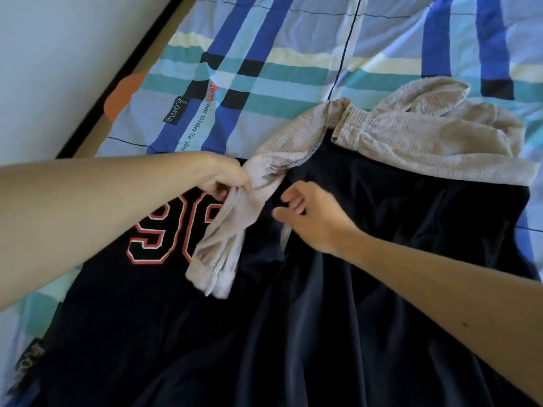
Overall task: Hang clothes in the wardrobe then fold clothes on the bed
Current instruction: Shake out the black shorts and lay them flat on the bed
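Loosely heaped, the beige garment [411, 136] lies on the bed across the top of two dark pieces of clothing. Most of it is bunched toward the far right, and one long part is drawn out to the near left. The left hand [226, 177] pinches that drawn-out part in a bunch between thumb and curled fingers, so a tail of cloth hangs from the grip and drapes over the red-and-white numbers on the dark jersey [117, 318]. The right hand [314, 218] holds nothing. Its fingers are loosely bent and its thumb is out, and it hangs just beside the stretched cloth, above the plain dark garment [382, 245] that lies next to the jersey. All of this rests on the plaid bed sheet [264, 54], with a pale wall [58, 54] beyond the bed's left edge.

The step in hand looks like separating the beige piece from the pile so it can be folded. To do that well, the free hand should probably take a second hold on a hem or on the gathered band, well apart from the left hand's pinch. With two holds the cloth can be lifted and shaken flat rather than dragged. A pull from one bunched point risks twisting the piece and rucking the dark clothes beneath it. Laying it on a bare stretch of sheet and smoothing from the middle outward should give straighter fold lines. What kind of garment it is cannot be told for certain from this heap.
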{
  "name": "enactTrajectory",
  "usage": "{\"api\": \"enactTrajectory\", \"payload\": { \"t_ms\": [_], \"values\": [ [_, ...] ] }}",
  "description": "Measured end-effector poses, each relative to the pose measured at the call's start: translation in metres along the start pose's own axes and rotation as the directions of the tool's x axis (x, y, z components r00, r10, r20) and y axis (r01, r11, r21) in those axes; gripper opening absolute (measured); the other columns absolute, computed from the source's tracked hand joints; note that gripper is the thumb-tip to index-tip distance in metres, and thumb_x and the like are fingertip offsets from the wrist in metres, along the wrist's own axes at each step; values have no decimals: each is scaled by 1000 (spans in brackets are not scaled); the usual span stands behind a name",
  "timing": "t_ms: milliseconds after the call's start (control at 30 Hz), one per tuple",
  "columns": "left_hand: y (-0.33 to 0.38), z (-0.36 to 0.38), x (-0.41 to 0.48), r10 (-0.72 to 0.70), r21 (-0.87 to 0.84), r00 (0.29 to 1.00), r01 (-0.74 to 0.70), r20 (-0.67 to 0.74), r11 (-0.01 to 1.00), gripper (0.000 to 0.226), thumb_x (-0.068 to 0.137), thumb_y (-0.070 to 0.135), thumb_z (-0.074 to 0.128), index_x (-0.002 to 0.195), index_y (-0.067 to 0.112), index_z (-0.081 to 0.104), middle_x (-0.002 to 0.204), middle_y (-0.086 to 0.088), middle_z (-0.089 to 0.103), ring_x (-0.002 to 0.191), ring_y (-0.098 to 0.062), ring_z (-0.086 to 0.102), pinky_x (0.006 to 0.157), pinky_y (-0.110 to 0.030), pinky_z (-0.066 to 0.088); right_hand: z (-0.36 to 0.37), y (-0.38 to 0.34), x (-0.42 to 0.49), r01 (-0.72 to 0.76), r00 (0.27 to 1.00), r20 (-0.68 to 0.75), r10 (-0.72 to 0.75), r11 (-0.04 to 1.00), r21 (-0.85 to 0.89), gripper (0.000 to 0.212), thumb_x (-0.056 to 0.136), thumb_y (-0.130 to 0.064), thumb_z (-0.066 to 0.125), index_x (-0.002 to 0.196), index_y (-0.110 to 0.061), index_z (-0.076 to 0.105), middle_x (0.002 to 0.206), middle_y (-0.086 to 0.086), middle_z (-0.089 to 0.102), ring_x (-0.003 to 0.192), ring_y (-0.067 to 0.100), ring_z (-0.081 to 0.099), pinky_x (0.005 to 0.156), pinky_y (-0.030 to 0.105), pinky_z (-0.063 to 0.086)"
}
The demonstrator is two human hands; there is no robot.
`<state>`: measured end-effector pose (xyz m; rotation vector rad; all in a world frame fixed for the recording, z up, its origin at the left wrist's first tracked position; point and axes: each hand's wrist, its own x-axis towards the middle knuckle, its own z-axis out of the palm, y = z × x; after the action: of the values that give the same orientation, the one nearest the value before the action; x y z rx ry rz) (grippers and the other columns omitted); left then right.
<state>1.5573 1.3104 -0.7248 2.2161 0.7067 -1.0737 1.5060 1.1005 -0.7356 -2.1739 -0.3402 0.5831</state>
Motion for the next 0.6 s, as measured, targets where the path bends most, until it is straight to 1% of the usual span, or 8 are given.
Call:
{"api": "enactTrajectory", "payload": {
  "t_ms": [100, 167, 233, 300, 367, 433, 500, 600],
  "values": [
    [19, -15, -10, 52, -297, 999, -52, -7, 953, 14, 98, 16, 56, 109, 11, 64, 81, -9, 68, 68, -21, 63, 60, -28, 52, 26, -30, -7, -110, 981, 184, 54, 946, 306, 61, 77, -45, 83, 125, -19, 55, 117, -6, 61, 105, 6, 59, 95, 23, 48],
    [38, -21, -22, 131, -461, 988, -81, 77, 884, 18, 101, 18, 52, 102, 12, 69, 82, -9, 74, 72, -21, 67, 74, -34, 53, 30, -49, -4, -203, 963, 259, 71, 823, 531, 68, 78, -42, 83, 133, -21, 49, 123, -9, 63, 110, 2, 60, 94, 18, 48],
    [56, -23, -30, 215, -546, 973, -133, 88, 827, 17, 101, 21, 53, 95, 15, 67, 85, -7, 71, 77, -20, 65, 79, -33, 50, 25, -62, 7, -205, 975, 198, 99, 737, 644, 49, 81, -29, 82, 123, -17, 60, 115, -1, 71, 98, 1, 65, 79, 10, 50],
    [71, -21, -36, 295, -657, 955, -200, 36, 727, 14, 99, 25, 58, 88, 17, 61, 80, -3, 61, 72, -17, 60, 73, -31, 51, 9, -67, 19, -178, 981, 63, 182, 729, 661, 10, 85, -13, 76, 93, -11, 69, 90, 7, 76, 76, 8, 69, 66, 14, 54],
    [85, -21, -43, 368, -797, 927, -279, -77, 536, 17, 100, 24, 57, 86, 15, 56, 77, -3, 59, 63, -15, 61, 61, -27, 55, -22, -63, 30, -184, 967, -9, 255, 722, 667, 13, 89, -2, 60, 78, -8, 62, 61, 6, 68, 51, 12, 62, 49, 17, 50],
    [98, -22, -50, 406, -850, 894, -355, -188, 389, 9, 102, 20, 53, 100, 11, 55, 89, -10, 67, 71, -19, 69, 67, -30, 61, -68, -51, 43, -232, 945, 1, 326, 671, 704, 15, 88, 0, 49, 91, -3, 63, 68, 10, 69, 59, 21, 66, 57, 24, 57],
    [111, -19, -54, 426, -813, 872, -422, -242, 401, 11, 103, 21, 51, 111, 13, 54, 115, -16, 68, 92, -27, 71, 84, -40, 62, -123, -34, 48, -272, 933, 49, 356, 612, 742, 33, 88, -4, 45, 113, -3, 65, 98, 12, 73, 89, 29, 71, 82, 40, 61],
    [124, -3, -49, 432, -588, 856, -511, -283, 627, 7, 102, 23, 54, 106, 18, 54, 129, -14, 63, 106, -27, 66, 95, -43, 57, -204, 2, 42, -275, 910, 16, 414, 574, 772, 35, 92, -14, 41, 117, -10, 65, 105, 6, 71, 101, 23, 71, 90, 40, 57]
  ]
}}
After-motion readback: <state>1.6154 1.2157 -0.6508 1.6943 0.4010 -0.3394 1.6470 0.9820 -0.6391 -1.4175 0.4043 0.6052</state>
